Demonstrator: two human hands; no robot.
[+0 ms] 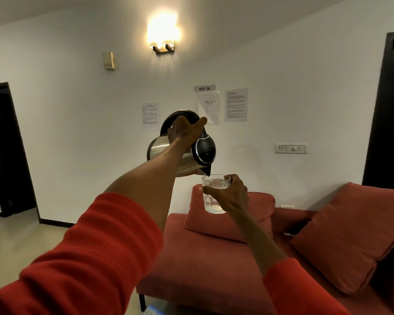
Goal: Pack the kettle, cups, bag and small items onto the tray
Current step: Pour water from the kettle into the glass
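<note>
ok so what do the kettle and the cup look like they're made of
Kettle: the body looks like brushed stainless steel, with a soft silvery sheen; the handle and lid look like glossy black plastic, though that is only by the look.
Cup: clear and see-through, with a thick base and faceted sides, so probably glass; clear plastic cannot be ruled out.

Brushed, satin-bright steel forms the body of the kettle (162, 147), its lid and the handle under the curled fingers of the left hand (184, 130) in glossy black plastic. Between the right hand's (231, 194) fingertips, the cup (214, 194) is clear, faceted glass. Both sleeves (96, 253) are ribbed red knit; the sofa (205, 264) is matt reddish cloth.
</note>
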